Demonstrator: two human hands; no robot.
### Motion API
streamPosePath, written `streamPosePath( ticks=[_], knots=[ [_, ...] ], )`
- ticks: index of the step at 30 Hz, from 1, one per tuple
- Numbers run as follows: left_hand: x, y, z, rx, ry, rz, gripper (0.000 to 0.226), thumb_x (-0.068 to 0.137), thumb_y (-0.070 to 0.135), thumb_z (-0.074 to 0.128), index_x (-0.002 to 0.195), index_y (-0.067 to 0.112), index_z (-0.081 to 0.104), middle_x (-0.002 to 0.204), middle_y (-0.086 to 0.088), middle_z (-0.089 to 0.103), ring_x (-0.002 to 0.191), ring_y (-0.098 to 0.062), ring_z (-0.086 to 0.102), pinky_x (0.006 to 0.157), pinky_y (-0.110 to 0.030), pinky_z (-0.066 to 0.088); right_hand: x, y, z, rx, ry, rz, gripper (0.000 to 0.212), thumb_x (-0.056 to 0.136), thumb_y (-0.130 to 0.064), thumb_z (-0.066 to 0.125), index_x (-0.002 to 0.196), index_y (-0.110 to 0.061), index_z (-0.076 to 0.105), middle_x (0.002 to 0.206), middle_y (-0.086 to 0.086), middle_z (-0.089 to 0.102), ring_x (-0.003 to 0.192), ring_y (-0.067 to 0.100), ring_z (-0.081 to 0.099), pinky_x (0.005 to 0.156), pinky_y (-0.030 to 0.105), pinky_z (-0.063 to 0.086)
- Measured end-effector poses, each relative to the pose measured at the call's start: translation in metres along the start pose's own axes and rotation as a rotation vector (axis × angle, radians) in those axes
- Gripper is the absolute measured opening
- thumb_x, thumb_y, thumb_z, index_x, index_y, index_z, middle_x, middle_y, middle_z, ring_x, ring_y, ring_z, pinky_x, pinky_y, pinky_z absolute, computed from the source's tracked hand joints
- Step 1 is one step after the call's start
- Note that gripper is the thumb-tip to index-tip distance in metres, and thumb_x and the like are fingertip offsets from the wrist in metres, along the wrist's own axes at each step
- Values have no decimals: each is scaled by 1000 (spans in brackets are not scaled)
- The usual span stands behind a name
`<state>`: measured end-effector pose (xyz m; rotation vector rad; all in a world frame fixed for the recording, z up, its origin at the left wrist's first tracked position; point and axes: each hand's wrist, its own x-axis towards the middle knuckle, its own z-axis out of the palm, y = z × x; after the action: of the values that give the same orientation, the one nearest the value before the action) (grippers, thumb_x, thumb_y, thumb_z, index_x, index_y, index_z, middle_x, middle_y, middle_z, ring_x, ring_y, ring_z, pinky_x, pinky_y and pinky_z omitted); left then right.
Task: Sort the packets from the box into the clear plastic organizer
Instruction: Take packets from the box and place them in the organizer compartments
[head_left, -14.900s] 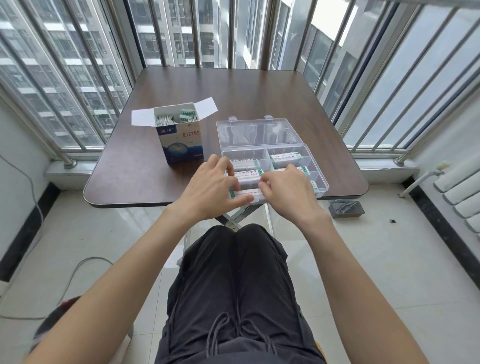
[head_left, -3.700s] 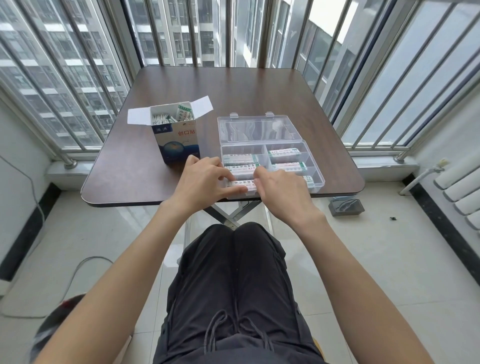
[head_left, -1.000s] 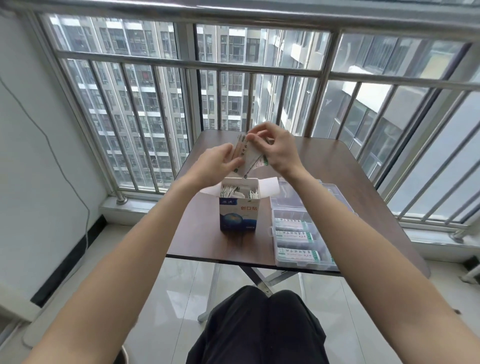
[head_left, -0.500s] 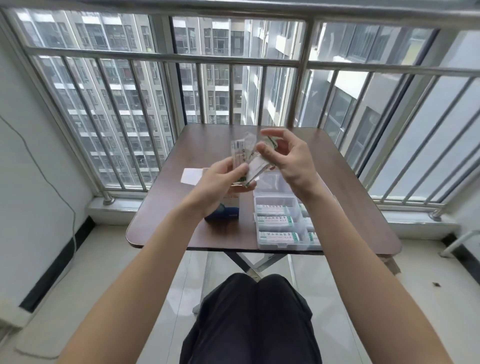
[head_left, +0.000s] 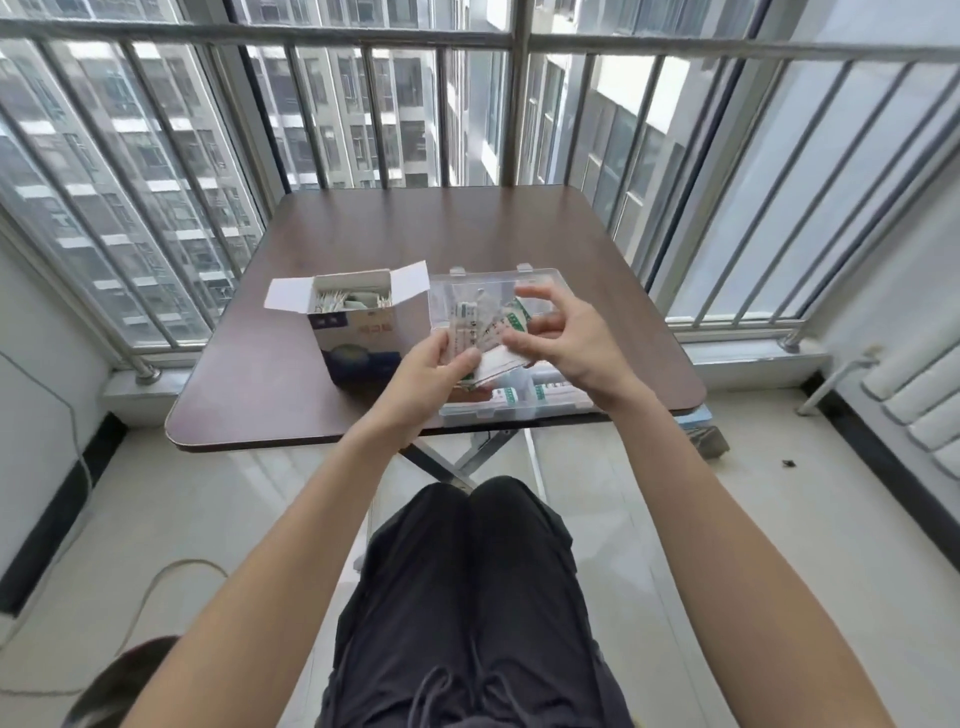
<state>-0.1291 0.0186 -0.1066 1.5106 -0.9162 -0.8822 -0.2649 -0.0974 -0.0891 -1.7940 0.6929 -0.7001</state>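
An open white and blue box (head_left: 358, 332) stands on the brown table (head_left: 415, 228) with several packets still inside. To its right lies the clear plastic organizer (head_left: 514, 413), lid open, holding white and green packets in its compartments. Above the organizer my left hand (head_left: 426, 371) grips a fanned bunch of packets (head_left: 480, 327). My right hand (head_left: 566, 343) pinches the same bunch from the right side with thumb and fingers. The hands hide most of the organizer's compartments.
Metal window bars enclose the table on the left, back and right. A radiator (head_left: 914, 410) hangs on the right wall. My knees in black shorts (head_left: 467, 597) are below the table's front edge. A cable (head_left: 78, 452) runs down the left wall onto the floor.
Both hands have come down with the bunch of packets from above the box to over the organizer. The view has tilted downward.
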Motion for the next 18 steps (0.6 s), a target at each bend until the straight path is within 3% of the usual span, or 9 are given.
streamPosePath(
  ticks=[2, 6, 9, 13, 16, 18],
  knots=[
    [1, -2, -2, 6, 20, 14, 27, 95, 14, 51, 122, 13, 51, 112, -5, 64, 94, -19, 67, 80, -34, 57, 0, 0, 2, 22, -21, 46, 60, 78, -13, 76, 132, -13, 49, 80, 6, 68, 71, 14, 67, 69, 26, 57],
    [0, -6, -10, 5, 105, 48, 21, 95, 11, 51, 116, 11, 51, 111, -8, 64, 89, -21, 69, 76, -35, 58, -1, 0, 11, 10, -82, 108, 55, 83, -11, 71, 131, -7, 44, 75, 12, 70, 52, 14, 64, 49, 22, 51],
    [-1, -9, -15, 0, 149, 75, 16, 95, 11, 51, 111, 10, 51, 109, -6, 63, 92, -23, 67, 69, -27, 58, -1, 0, 14, 60, -86, 88, 45, 83, -7, 70, 124, -5, 50, 74, 14, 70, 54, 14, 65, 55, 23, 54],
    [-2, -15, -25, 4, 220, 95, 8, 94, 13, 54, 102, 15, 53, 106, -3, 64, 99, -25, 65, 79, -40, 57, 1, 4, 17, 113, -29, 76, 24, 84, -3, 68, 106, -1, 61, 70, 12, 67, 56, 13, 65, 57, 21, 54],
    [-3, -19, -34, -6, 229, 83, 9, 90, 26, 58, 98, 23, 56, 108, -4, 66, 98, -31, 64, 85, -47, 54, 0, 11, 14, 147, 2, 78, 13, 86, 0, 65, 99, -2, 64, 68, 7, 68, 60, 13, 68, 61, 21, 56],
    [-3, -19, -35, -23, 218, 76, 11, 91, 25, 57, 101, 21, 55, 109, -5, 65, 95, -29, 65, 83, -42, 56, 0, 14, 13, 150, 6, 88, 11, 87, 0, 63, 98, -1, 63, 68, 6, 68, 62, 14, 69, 63, 22, 57]
  ],
)
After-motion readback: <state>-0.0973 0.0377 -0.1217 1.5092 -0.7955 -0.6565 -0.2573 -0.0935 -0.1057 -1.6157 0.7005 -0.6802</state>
